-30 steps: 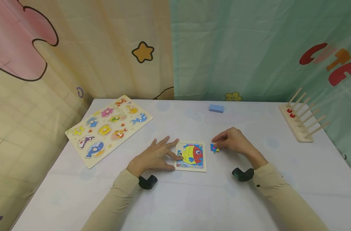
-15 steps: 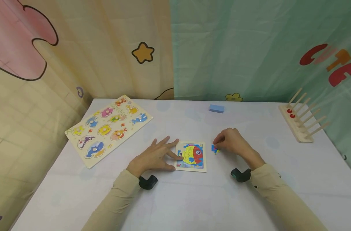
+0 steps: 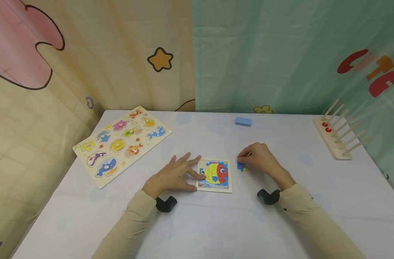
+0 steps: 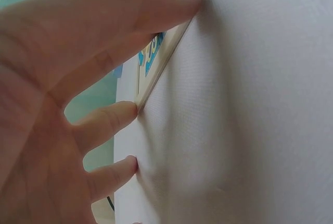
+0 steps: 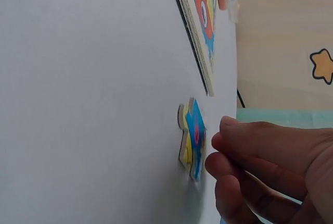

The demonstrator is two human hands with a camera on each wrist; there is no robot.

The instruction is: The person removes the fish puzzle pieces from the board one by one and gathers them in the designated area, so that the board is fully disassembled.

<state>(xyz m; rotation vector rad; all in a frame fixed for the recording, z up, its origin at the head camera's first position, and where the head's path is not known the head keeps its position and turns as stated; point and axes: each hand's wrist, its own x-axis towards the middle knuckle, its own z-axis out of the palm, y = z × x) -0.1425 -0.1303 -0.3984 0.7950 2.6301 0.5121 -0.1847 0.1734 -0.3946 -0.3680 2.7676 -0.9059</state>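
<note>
A small square fish jigsaw puzzle (image 3: 218, 174) in a pale frame lies on the table. My left hand (image 3: 172, 176) is spread at its left side, one fingertip resting on the picture and the thumb at the near left corner. Right of the frame lie blue and yellow jigsaw pieces (image 5: 195, 140), seemingly one overlapping another. My right hand (image 3: 260, 158) hovers at their far edge, fingers loosely bent with thumb and fingertips close together. In the right wrist view a narrow gap shows between the fingertips (image 5: 217, 165) and the pieces, and nothing is seen held.
A large sea-animal peg puzzle board (image 3: 120, 144) lies at the back left of the white table (image 3: 197, 226). Near the back edge is a blue block (image 3: 243, 121). A wooden peg rack (image 3: 336, 144) with red beads stands at the right. Printed curtains (image 3: 265, 54) hang behind.
My right hand has shifted slightly left, and the pieces near it have moved a little. The left hand and the framed puzzle have stayed in place.
</note>
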